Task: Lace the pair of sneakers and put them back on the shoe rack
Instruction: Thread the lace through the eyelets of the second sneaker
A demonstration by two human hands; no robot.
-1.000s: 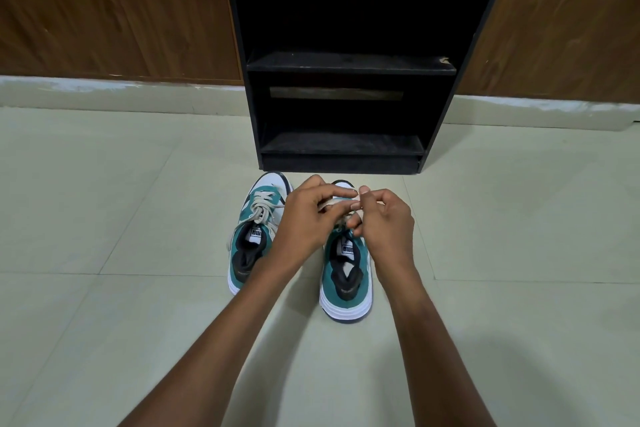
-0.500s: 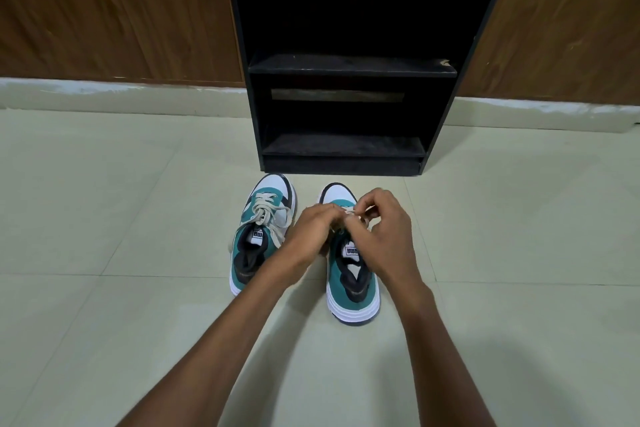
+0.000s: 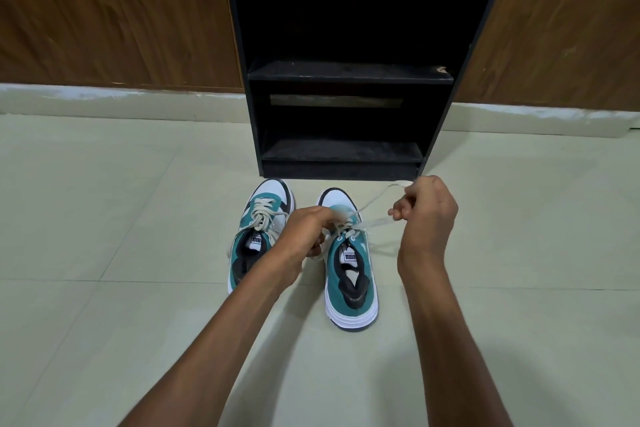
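Two teal, white and black sneakers stand side by side on the floor, toes toward the rack. The left sneaker (image 3: 258, 236) has its cream lace tied in a bow. Over the right sneaker (image 3: 349, 274), my left hand (image 3: 304, 232) grips the lace at the eyelets. My right hand (image 3: 427, 215) is up and to the right of the shoe, pinching the cream lace (image 3: 375, 201), which runs taut from the eyelets. The black shoe rack (image 3: 349, 80) stands just behind the shoes, its shelves bare.
Pale floor tiles (image 3: 104, 253) stretch out on both sides of the shoes. Brown wooden wall panels (image 3: 114, 17) with a white skirting strip flank the rack.
My right hand has swung out to the right and up, drawing the lace out of the right sneaker. My left hand stays low at the eyelets.
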